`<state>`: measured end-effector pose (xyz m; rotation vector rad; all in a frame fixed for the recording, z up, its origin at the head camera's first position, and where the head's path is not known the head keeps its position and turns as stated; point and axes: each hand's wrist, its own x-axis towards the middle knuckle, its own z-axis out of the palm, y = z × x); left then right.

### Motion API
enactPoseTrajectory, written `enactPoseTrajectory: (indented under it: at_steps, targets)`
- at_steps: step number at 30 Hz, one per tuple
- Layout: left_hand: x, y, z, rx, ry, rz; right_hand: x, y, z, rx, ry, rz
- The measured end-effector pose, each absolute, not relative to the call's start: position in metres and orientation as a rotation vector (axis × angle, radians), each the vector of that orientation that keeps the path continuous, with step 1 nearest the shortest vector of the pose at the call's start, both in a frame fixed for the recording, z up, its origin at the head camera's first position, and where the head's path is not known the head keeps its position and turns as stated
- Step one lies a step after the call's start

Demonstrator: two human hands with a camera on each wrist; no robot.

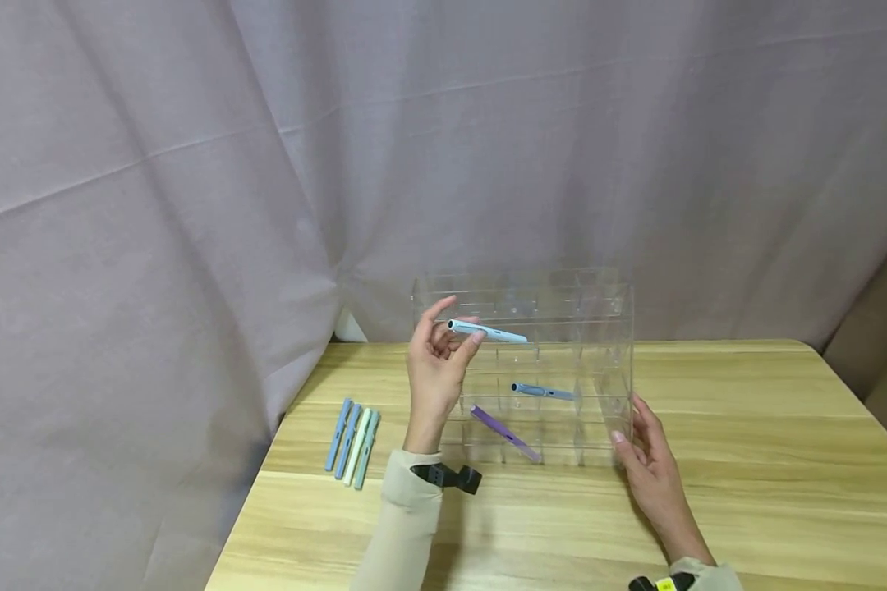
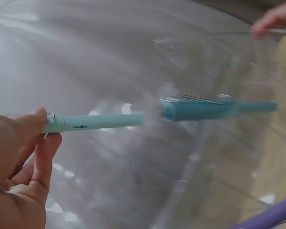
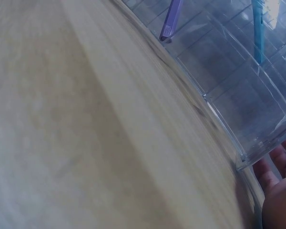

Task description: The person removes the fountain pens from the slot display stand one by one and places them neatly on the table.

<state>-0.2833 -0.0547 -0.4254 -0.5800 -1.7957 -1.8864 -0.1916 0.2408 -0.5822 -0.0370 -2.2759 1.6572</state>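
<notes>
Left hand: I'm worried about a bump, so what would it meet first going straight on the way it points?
Probably the clear rack, whose upper part shows behind the left hand in the head view; its see-through walls leave the depth unclear.

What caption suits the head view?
Left hand pinches a pale blue pen at a clear rack; right hand holds its right side.

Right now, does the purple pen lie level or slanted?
Slanted: in the head view, the purple pen slopes down rightward, unlike the level edges of the clear rack.
</notes>
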Motion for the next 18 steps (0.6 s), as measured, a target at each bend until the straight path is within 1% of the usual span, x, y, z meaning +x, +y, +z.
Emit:
enactPoseTrajectory:
  at_steps: [6,10,13,18]
  targets:
    - [-0.265,-0.083,-0.402,-0.61,-1.575,-2.016,-0.191,0.242,-0.584,-0.025,-2.261,1.651]
    - [-0.256,-0.1,-0.398,-0.581,-1.538,-2.083,-0.192,0.242,-0.585,0.009,-2.232,1.659]
    - [-0.251,-0.112,-0.407,-0.545,-1.564,-2.087,-0.193,0.243,-0.585,0.021,-2.231,1.666]
    - [-0.245,-0.148,-0.438,-0.397,-1.673,-2.003,-0.192,0.245,-0.584,-0.011,-2.301,1.66]
